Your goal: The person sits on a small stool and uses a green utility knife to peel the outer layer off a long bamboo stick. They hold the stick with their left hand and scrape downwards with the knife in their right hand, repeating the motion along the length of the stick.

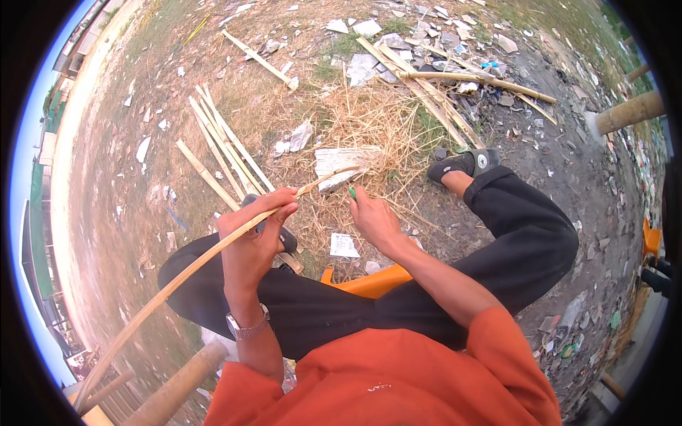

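A long, thin bamboo strip [185,273] runs from the lower left, up through my left hand [257,226], which is closed around it. The strip bends, and its far tip lies over a pale, weathered block [339,162] on the ground. My right hand [376,221] is closed on a small tool with a green handle [352,192], just right of that tip. Most of this tool is hidden by my fingers, so its kind cannot be told. Thin shavings [362,131] lie around the block.
Several split bamboo strips [226,145] lie at the left, and longer bamboo pieces [426,92] at the far right. An orange seat [369,284] is under me. Bamboo poles [631,113] stand at the right edge. Broken tile and litter [440,35] cover the ground.
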The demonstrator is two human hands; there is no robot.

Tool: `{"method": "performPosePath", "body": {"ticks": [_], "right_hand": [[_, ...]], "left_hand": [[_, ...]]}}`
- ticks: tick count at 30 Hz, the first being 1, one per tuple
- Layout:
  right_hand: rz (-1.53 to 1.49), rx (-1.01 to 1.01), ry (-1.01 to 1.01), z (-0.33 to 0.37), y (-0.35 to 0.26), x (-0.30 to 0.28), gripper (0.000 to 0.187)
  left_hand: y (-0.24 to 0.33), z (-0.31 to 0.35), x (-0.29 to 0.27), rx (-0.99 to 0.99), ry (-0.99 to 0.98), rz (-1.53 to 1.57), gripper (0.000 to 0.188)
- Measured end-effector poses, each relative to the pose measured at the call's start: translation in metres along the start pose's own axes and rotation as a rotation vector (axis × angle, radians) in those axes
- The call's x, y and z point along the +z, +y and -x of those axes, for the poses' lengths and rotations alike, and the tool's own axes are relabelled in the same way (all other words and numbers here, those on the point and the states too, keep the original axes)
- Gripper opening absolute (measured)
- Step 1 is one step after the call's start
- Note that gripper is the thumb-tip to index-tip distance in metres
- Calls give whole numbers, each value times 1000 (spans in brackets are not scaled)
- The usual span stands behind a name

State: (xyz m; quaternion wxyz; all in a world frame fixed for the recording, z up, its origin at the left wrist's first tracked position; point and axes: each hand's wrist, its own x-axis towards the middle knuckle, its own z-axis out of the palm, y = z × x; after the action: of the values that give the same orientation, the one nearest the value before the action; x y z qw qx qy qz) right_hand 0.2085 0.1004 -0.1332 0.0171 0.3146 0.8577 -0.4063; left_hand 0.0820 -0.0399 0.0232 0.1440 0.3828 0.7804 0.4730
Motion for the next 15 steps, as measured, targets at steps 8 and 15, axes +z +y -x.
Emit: {"method": "performPosePath", "body": {"ticks": [8,15], "right_hand": [[33,43,-12,-14,32,17,22],[-34,46,15,-34,45,32,24]], "left_hand": [[6,-1,5,-5,-9,31,10],[-1,-1,5,-1,35,42,10]]}}
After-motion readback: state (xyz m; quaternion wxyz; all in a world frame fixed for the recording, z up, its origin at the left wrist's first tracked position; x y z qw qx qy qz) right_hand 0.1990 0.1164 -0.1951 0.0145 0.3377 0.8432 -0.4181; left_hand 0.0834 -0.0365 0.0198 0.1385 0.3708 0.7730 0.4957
